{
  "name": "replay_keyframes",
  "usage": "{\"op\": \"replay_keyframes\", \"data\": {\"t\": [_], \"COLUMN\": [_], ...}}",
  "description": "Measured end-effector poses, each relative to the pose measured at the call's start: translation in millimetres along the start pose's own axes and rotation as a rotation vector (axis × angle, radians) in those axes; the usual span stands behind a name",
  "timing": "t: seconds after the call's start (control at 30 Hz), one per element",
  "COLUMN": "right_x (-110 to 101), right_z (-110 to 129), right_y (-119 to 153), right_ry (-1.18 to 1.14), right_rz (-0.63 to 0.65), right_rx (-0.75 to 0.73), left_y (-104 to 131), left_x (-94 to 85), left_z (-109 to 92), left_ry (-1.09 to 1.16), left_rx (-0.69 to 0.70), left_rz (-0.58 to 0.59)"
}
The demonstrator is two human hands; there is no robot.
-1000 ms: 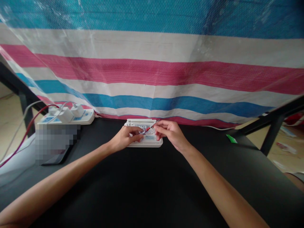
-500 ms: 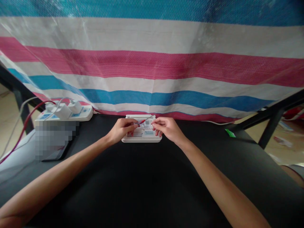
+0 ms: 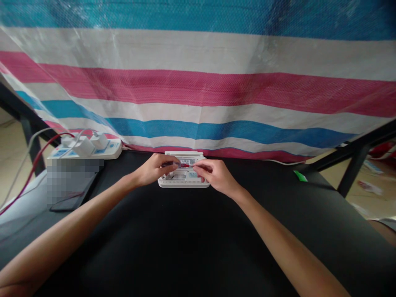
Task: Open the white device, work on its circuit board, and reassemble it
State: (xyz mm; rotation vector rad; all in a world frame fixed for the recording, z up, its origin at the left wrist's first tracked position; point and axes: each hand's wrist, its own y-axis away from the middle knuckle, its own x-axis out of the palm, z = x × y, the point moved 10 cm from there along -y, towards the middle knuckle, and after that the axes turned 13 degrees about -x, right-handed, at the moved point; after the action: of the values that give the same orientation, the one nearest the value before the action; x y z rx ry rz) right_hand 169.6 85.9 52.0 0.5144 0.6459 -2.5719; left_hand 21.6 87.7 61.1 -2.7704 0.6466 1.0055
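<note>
Woven plastic, matt black and smooth hard white

The striped sheet point(image 3: 198, 86) looks like woven plastic, its weave finely rough, creased, with glossy patches near the top. The table top point(image 3: 185, 231) is smooth and matt, with a faint sheen. The white case point(image 3: 184, 185) and the power strip point(image 3: 116, 150) look like smooth, hard plastic, the case perforated in part. The red tool point(image 3: 185, 165) is too small to judge. The dark frame point(image 3: 353, 169) looks like painted metal; the green packet point(image 3: 300, 176) seems slick, film or foil

On the bench point(image 3: 198, 239), before the sheet point(image 3: 198, 88), lies a router point(image 3: 179, 184) — screwdriver point(image 3: 186, 165) above it, between left hand point(image 3: 154, 169) and right hand point(image 3: 218, 175). Left, a power strip point(image 3: 115, 148) behind a tablet-like device point(image 3: 77, 187); right, a packet point(image 3: 300, 176).
</note>
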Motion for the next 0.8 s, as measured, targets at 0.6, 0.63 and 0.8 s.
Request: {"op": "replay_keyframes", "data": {"t": [0.6, 0.63, 0.8], "right_x": [-64, -54, -19], "right_z": [-13, -9, 4], "right_y": [1, 1, 0], "right_ry": [-0.349, -0.368, -0.410], "right_rz": [-0.523, -0.488, -0.264], "right_rx": [-0.090, -0.086, -0.033], "left_y": [-1, 0, 1], "left_x": [10.7, 17.4, 27.4], "left_z": [5, 3, -1], "left_ry": [0.116, 0.118, 0.130], "left_rx": [-0.037, -0.029, -0.002], "left_rz": [-0.041, -0.011, 0.050]}}
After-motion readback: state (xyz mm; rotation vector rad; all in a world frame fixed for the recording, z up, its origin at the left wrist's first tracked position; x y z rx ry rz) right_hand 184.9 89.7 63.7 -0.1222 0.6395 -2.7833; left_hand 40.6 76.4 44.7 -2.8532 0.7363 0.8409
